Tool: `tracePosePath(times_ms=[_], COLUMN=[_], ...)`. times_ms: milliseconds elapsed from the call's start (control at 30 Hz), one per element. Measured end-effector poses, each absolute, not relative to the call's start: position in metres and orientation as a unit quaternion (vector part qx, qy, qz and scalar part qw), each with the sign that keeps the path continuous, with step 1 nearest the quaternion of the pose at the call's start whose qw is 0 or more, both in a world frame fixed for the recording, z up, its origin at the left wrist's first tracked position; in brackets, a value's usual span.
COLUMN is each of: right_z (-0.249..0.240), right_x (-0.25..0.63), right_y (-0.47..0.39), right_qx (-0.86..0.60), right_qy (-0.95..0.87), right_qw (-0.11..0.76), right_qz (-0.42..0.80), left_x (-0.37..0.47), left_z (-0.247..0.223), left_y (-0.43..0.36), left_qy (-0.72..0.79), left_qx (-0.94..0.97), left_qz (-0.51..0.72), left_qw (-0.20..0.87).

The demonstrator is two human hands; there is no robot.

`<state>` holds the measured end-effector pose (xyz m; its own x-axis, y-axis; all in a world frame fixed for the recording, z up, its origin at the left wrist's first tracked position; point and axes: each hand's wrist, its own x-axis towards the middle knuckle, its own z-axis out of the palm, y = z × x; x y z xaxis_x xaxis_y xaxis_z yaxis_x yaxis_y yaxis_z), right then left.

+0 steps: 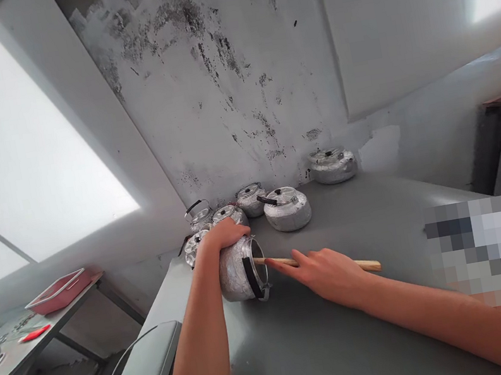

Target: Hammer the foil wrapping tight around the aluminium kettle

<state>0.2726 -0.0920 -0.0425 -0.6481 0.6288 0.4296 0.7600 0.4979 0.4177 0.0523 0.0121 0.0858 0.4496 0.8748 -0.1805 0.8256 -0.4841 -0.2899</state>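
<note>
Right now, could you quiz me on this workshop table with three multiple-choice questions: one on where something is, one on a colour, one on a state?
1. Where does the tip of the wooden stick point?
A. into the open mouth of the held kettle
B. at the wall
C. under the table

2. What colour is the tray on the far bench?
A. green
B. red
C. black

3. How does the held kettle sit?
A. upright, lid on
B. upside down
C. on its side, lid off

Answers: 1 A, the right hand guides the stick into the opening. 2 B, it is plainly red. 3 C, the left hand steadies it sideways.
</note>
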Motion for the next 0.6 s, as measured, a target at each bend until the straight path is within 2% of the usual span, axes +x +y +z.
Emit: tracePosePath(times_ms=[600], right_z=[-0.0433], right_x=[0.2742], right_y=[-0.0889], right_qx=[-0.395], right_qy=[-0.866], right_qw=[0.108], right_qz=[-0.286], left_x=[0.0554], left_z=[0.087], left_y=[0.0108], left_qy=[-0.509], left_qx=[-0.841], left_qz=[0.168], left_qw=[0.079])
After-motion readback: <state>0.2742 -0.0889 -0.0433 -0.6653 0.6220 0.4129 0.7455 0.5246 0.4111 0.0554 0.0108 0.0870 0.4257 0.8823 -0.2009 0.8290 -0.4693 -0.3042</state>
